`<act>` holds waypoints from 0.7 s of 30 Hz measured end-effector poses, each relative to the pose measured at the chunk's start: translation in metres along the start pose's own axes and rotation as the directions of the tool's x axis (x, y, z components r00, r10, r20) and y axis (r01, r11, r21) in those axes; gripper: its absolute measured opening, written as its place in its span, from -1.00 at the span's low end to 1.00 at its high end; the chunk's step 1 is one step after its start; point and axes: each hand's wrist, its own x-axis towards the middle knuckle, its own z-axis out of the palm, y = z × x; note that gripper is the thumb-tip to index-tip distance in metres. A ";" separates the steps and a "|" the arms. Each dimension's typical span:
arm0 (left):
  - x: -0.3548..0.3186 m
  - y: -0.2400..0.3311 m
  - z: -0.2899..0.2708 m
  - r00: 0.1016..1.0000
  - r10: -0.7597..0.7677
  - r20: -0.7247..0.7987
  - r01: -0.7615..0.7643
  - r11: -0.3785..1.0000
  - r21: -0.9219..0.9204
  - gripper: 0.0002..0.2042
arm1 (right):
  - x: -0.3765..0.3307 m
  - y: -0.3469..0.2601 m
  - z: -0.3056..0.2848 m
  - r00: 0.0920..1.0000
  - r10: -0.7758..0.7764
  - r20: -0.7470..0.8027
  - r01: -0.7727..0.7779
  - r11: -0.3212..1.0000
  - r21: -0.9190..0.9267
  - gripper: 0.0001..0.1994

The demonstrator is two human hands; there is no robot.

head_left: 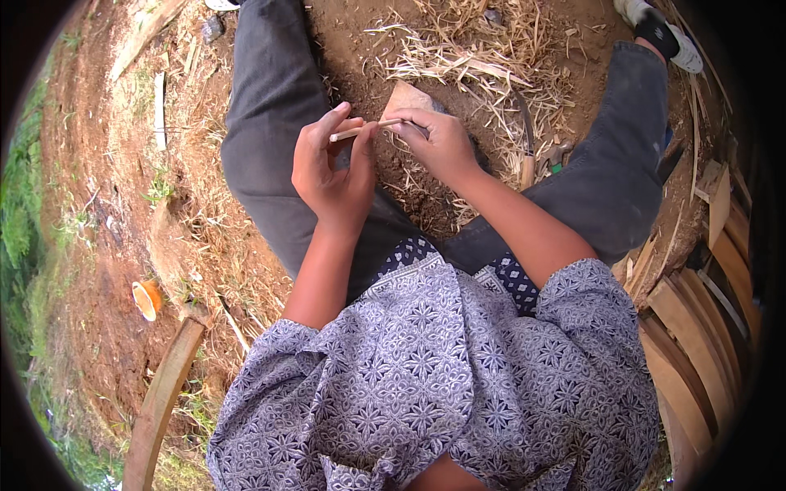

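A thin, pale wooden stick [348, 133] lies across both my hands, above the ground between my spread legs. My left hand [334, 168] pinches it between thumb and fingers, with the blunt left end poking out. At the stick's right end, my right hand [440, 149] closes thumb and fingers round it. Something small and dark shows by the right fingertips, too hidden to name. Just beyond the hands, a flat-faced block of wood [407, 98] rests on the soil.
Wood shavings [475, 61] litter the ground ahead. By my right leg lie a curved-bladed sickle [526, 168] and a tool with a green part [557, 157]. Boards [692, 327] are stacked at right. An orange bowl [147, 300] and a wooden beam [162, 401] are at left.
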 end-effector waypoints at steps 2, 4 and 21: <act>-0.001 0.001 -0.004 0.997 -0.004 -0.071 -0.005 0.992 -0.126 -0.70 | 0.005 0.004 0.000 0.998 -0.037 -0.051 0.037 0.999 0.003 -0.74; 0.004 -0.002 -0.012 0.999 0.012 -0.047 -0.017 0.993 -0.114 -0.72 | 0.008 0.006 -0.004 0.997 -0.050 -0.066 0.050 0.999 -0.008 -0.74; 0.011 0.012 -0.006 0.910 0.405 0.084 -0.413 0.885 0.216 -0.91 | -0.032 -0.066 -0.006 0.911 -0.395 -0.119 0.411 0.842 0.349 -0.55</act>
